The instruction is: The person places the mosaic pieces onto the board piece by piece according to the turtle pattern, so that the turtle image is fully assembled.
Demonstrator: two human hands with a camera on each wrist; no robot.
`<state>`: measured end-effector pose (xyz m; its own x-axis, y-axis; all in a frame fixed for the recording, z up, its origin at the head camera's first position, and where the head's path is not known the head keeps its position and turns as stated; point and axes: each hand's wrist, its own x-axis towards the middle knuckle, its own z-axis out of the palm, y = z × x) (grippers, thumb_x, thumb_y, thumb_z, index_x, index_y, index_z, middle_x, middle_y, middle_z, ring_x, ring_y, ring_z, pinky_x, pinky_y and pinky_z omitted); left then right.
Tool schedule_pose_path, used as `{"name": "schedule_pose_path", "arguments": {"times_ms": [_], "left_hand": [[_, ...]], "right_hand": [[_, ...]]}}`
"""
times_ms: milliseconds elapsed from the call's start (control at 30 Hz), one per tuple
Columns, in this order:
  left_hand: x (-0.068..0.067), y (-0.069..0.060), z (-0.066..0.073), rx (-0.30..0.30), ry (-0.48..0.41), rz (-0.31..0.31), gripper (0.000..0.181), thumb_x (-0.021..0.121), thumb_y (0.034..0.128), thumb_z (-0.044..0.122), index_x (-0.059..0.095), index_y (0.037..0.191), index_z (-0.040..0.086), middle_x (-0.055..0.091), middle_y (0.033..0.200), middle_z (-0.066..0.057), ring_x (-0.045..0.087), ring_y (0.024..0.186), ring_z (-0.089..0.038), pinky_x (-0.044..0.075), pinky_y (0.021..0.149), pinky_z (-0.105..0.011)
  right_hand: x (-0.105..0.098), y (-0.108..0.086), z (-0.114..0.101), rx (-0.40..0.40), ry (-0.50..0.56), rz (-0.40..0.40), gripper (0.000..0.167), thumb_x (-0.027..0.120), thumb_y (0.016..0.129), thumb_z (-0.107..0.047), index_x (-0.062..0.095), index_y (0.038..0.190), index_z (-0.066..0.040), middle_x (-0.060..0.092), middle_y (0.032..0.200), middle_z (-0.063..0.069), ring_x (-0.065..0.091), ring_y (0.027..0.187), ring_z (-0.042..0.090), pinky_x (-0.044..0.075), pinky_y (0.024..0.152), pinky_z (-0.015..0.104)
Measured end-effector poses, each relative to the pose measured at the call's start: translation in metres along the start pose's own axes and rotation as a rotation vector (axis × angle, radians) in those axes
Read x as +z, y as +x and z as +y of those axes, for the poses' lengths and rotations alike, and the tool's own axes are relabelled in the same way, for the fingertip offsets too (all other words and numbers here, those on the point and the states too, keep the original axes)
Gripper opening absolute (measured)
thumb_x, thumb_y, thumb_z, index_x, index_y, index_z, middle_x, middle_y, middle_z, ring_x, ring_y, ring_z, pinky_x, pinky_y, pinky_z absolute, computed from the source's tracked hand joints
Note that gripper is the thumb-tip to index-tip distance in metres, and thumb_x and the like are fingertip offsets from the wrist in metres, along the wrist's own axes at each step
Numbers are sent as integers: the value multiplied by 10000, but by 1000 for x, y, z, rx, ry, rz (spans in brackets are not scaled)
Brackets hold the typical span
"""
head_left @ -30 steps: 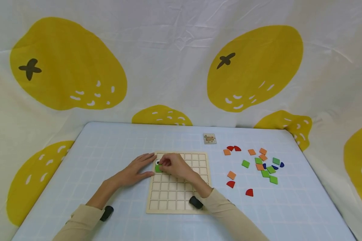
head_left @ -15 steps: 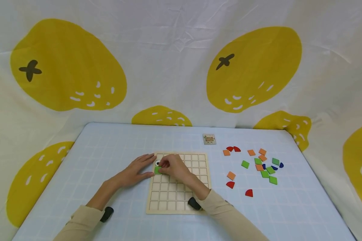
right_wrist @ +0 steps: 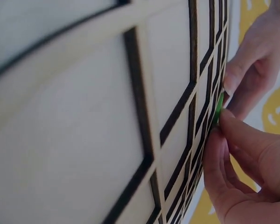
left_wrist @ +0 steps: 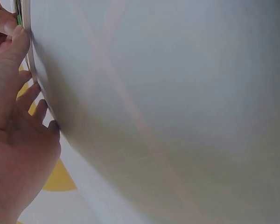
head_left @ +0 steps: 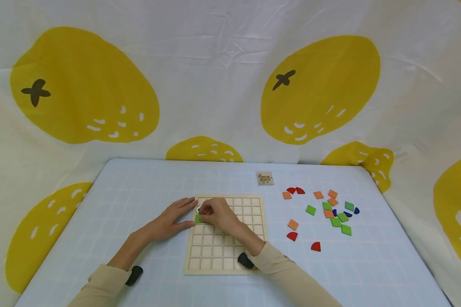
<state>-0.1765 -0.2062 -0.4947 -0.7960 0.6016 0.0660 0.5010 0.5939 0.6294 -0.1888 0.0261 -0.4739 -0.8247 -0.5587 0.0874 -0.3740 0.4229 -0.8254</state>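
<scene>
In the head view, my right hand is over the upper left of a pale wooden grid board, fingers curled. Its thumb and forefinger pinch a green square tile at the board's left edge. The right wrist view shows that green tile edge-on by the thumb tip. Just above it lies a white tile with a black dot, partly hidden by my fingers. My left hand rests flat on the table, its fingers spread and fairly straight, with fingertips and thumb at the board's left edge.
Loose green tiles, orange squares, red quarter-rounds and dark blue pieces lie scattered right of the board. A small picture card lies behind it. A lemon-patterned cloth hangs at the back.
Both hands stay almost in place. The right fingers shift slightly over the green and dotted tiles, and the dotted tile is more covered than half a second ago. The whole view drifts a little.
</scene>
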Motion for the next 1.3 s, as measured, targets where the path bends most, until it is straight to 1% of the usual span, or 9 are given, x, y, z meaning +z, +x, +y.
{"name": "schedule_pose_path", "arguments": {"times_ms": [167,333,467,567,767,867,1067,1167,1300], "left_hand": [[0,1,0,2,1,2,687,686,1005,264,392,1561,-12,354,1619,-218,265,1493,-474,238,1166,-684],[0,0,0,4,3,1,683,684,1006,254,390,1560,-18,352,1618,-225,264,1490,-482,238,1164,-687],[0,0,1,-4,9,1,679,677,1010,261,390,1562,-12,345,1623,-221,255,1493,-488,234,1164,-690],[0,0,1,-16,9,0,678,672,1014,277,391,1565,-2,337,1630,-212,243,1497,-489,227,1168,-690],[0,0,2,-32,4,1,681,674,1011,300,401,1563,8,335,1633,-206,241,1499,-485,225,1168,-690],[1,0,1,-33,7,4,685,681,1007,297,402,1564,13,336,1632,-204,253,1497,-475,232,1169,-683],[2,1,0,-37,5,2,697,684,1004,304,393,1572,23,329,1637,-197,253,1503,-457,234,1175,-670],[3,0,-2,-34,5,4,700,682,1004,317,394,1572,26,330,1637,-195,251,1502,-461,236,1171,-677],[3,0,-1,-45,-1,-1,705,680,1004,326,388,1578,38,320,1646,-182,234,1511,-458,224,1177,-675]], "right_hand": [[0,0,0,-11,-3,-6,105,776,893,14,733,984,47,717,910,94,632,779,79,530,715,184],[-5,-2,2,-36,-25,-25,104,739,942,-30,738,1032,22,728,951,80,650,822,85,534,751,196],[-12,-8,3,-49,-35,-34,135,686,984,-48,723,1093,21,729,1013,82,668,897,123,545,811,220],[-19,-12,5,-54,-41,-27,142,662,997,-42,708,1112,29,721,1042,94,675,939,165,554,840,246],[-34,-23,11,-21,-48,-14,149,641,1013,-52,700,1127,23,710,1049,84,666,955,165,557,856,260],[-42,-30,14,-12,-50,1,159,631,1019,-57,697,1135,28,704,1059,89,666,970,189,561,864,283],[-59,-41,24,3,-49,60,151,636,1011,-45,695,1125,33,688,1077,111,675,992,250,569,885,327],[-67,-47,28,3,-64,80,141,637,1008,-43,697,1113,29,688,1067,106,674,986,254,570,878,317],[-78,-58,31,13,-92,113,131,646,998,-36,706,1098,23,692,1051,92,671,979,249,575,867,305]]}}
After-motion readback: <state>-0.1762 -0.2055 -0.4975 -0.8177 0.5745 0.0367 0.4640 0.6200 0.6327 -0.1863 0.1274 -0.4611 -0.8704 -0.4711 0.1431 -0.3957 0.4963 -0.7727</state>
